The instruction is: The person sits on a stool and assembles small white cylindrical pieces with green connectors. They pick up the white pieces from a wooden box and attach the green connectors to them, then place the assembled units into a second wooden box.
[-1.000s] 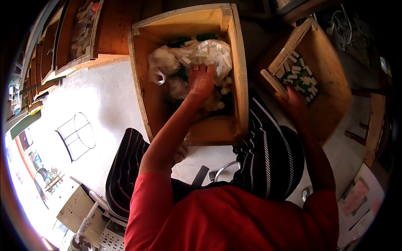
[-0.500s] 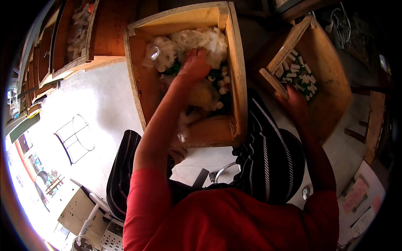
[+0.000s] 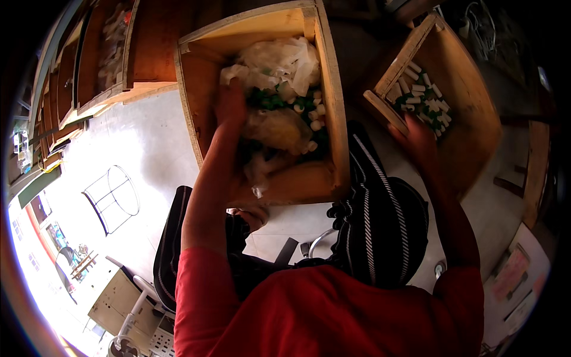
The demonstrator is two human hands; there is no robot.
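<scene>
My left hand (image 3: 231, 107) is inside a large wooden box (image 3: 342, 119), near its left wall, against the edge of a crumpled clear plastic bag (image 3: 276, 59). Its fingers are dark and blurred, so what they hold, if anything, does not show. Beside it lie green pieces (image 3: 267, 99), white cylindrical pieces (image 3: 316, 116) and another yellowish plastic bag (image 3: 276, 130). Off to the right, my right hand (image 3: 418, 143) grips the near corner edge of a second, tilted wooden box (image 3: 383, 112). Short white tubes (image 3: 419, 89) and green pieces lie inside that box.
Wooden drawers or boxes (image 3: 107, 89) stand at the far left, one holding plastic bags. A black wire frame (image 3: 113, 199) lies on the pale floor. A metal cabinet (image 3: 116, 297) stands at the lower left. My knees (image 3: 386, 226) are close to the large box.
My left hand has moved left from the middle of the large box to its left side, uncovering green pieces. The plastic bag has shifted. My right hand stays at the second box's edge.
</scene>
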